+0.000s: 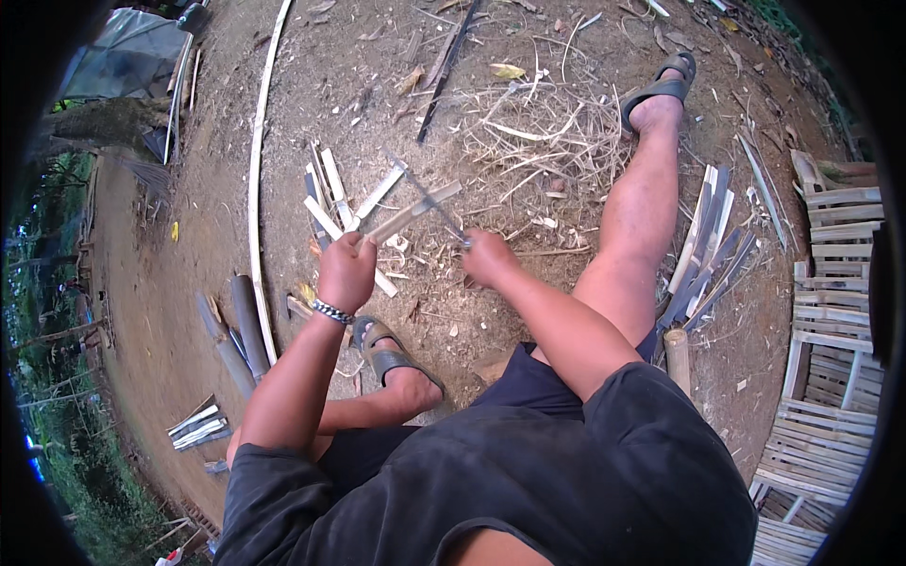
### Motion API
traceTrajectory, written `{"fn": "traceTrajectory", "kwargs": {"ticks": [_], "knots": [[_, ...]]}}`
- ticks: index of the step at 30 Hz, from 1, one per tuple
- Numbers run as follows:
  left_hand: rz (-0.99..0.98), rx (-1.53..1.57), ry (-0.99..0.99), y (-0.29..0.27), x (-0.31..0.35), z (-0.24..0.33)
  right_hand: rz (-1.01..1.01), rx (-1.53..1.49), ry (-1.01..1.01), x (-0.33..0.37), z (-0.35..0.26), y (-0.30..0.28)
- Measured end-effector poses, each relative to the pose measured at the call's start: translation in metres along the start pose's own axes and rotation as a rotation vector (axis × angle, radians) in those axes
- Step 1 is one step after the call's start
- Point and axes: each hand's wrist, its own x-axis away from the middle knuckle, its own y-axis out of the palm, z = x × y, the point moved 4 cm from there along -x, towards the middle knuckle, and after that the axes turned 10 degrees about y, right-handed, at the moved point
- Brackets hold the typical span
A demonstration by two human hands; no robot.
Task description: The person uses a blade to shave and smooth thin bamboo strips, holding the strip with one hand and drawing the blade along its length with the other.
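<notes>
My left hand (pixel 347 272), with a chain bracelet at its wrist, is closed on one end of a flat pale bamboo strip (pixel 394 223). The strip slants up to the right in front of me. In my right hand (pixel 490 259) is the handle of a long thin knife (pixel 445 216), mostly hidden by the fingers. Its blade, partly smeared by motion, points up and left and crosses the strip near the far end. Just beyond my left hand, several split bamboo pieces (pixel 332 177) lie on the ground.
Thin shavings (pixel 557 132) are heaped beside my outstretched right leg. A bundle of bamboo pieces (pixel 700 226) lies right of it, near a slatted bamboo rack (pixel 835 311). Dark bamboo lengths (pixel 248 321) and a long pale pole (pixel 255 170) are on my left.
</notes>
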Motion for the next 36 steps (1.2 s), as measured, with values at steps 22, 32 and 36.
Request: {"fn": "traceTrajectory", "kwargs": {"ticks": [22,32,36], "knots": [[0.160,-0.044,0.074,0.005,-0.003,-0.010,-0.015,0.004,0.127,-0.002,0.035,-0.018],[0.114,0.029,0.063,0.009,-0.015,-0.025,0.171,0.040,0.162,-0.023,0.081,0.001],[0.092,0.298,-0.108,0.012,-0.009,-0.025,0.128,-0.004,0.175,-0.015,0.074,0.001]]}}
